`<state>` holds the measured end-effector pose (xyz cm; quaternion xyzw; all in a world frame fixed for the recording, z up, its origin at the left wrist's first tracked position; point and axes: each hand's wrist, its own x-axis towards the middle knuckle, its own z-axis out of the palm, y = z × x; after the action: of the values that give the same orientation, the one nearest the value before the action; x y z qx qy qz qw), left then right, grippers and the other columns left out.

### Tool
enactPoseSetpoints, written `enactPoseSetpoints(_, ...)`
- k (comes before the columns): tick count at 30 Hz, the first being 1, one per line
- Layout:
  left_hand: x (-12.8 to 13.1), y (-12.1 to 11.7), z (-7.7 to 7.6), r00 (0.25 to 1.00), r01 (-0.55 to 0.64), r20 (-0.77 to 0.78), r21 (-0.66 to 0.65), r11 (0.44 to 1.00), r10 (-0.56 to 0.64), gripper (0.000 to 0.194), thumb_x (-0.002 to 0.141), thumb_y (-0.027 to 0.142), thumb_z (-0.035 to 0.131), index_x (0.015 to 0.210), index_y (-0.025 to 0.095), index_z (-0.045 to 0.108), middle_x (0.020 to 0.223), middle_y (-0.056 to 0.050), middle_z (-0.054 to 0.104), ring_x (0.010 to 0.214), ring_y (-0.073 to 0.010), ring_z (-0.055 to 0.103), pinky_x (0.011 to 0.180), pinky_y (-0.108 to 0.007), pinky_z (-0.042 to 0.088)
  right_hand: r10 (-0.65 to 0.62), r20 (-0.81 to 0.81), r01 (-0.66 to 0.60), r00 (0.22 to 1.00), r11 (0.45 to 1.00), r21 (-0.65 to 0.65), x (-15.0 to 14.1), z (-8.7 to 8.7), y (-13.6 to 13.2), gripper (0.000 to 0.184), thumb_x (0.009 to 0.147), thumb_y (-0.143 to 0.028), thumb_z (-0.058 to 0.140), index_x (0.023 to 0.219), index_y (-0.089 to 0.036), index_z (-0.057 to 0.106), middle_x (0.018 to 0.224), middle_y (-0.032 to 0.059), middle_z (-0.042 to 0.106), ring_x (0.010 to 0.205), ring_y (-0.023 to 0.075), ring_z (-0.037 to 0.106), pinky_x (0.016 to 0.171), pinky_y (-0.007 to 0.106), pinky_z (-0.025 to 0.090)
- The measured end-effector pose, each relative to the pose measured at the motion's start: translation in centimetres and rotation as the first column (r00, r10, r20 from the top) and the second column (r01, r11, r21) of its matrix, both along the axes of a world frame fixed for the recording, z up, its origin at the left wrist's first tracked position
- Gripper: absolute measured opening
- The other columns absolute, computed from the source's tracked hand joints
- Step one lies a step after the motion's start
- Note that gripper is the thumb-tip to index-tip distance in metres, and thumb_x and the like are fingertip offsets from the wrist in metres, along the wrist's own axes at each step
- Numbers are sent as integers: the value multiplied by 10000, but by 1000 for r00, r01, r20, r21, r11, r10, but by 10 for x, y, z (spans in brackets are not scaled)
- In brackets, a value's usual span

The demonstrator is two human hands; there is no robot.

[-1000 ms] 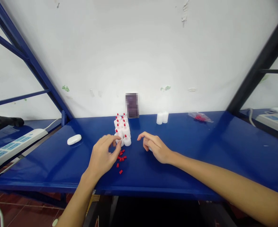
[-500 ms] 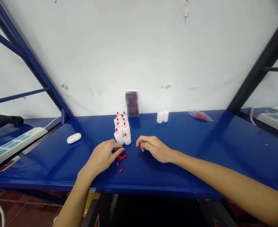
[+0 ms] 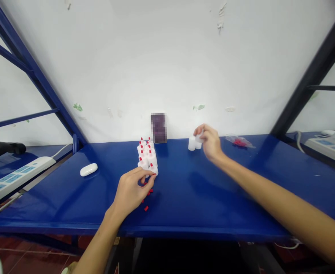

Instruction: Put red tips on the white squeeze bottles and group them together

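Several small white bottles with red caps [image 3: 147, 155] stand in two rows at the middle of the blue table [image 3: 184, 190]. Loose red caps [image 3: 146, 194] lie just in front of them. My left hand [image 3: 133, 190] rests there, its thumb and fingers pinched on one red cap. My right hand [image 3: 208, 141] is stretched to the back of the table, fingers closed round an uncapped white bottle [image 3: 199, 141] beside another uncapped one [image 3: 191, 144].
A white earbud case [image 3: 89, 169] lies at the left. A clear bag of red caps [image 3: 239, 141] sits at the back right. A blurred dark card [image 3: 158, 128] leans on the wall. Power strips [image 3: 13, 179] lie on side benches.
My right hand left the spot beside the capped bottles and reached back right to the uncapped bottles. My left hand closed on a red cap from the loose pile.
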<state>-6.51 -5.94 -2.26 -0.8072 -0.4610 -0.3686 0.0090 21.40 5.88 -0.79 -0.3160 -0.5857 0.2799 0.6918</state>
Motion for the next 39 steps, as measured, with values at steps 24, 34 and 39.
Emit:
enactPoseSetpoints(24, 1, -4, 0, 973, -120, 220, 190, 974, 77, 136, 893, 263, 629, 867, 187, 739, 674, 11, 518, 620, -112, 516, 618, -235, 438, -107, 126, 127, 986, 978, -168, 36, -23, 81, 124, 604, -201, 446, 695, -204, 530, 680, 3, 568, 694, 161, 491, 674, 289, 378)
enactPoseSetpoints(34, 0, -4, 3, 930, -131, 361, 142, 981, 72, 108, 874, 275, 654, 873, 194, 725, 861, -34, 642, 685, -125, 542, 588, -251, 444, -123, -9, 117, 992, 963, -242, 35, -38, 47, 117, 647, -281, 406, 650, -219, 505, 551, 10, 514, 540, 172, 500, 536, 301, 427)
enactPoseSetpoints(39, -1, -2, -2, 779, -54, 625, -10, 999, 48, 156, 841, 314, 706, 902, 172, 728, 905, -55, 730, 753, -156, 652, 621, -252, 509, -102, -29, 93, 994, 968, -233, 11, -41, -11, 105, 641, -246, 446, 638, -210, 544, 575, 18, 540, 538, 168, 489, 494, 285, 376)
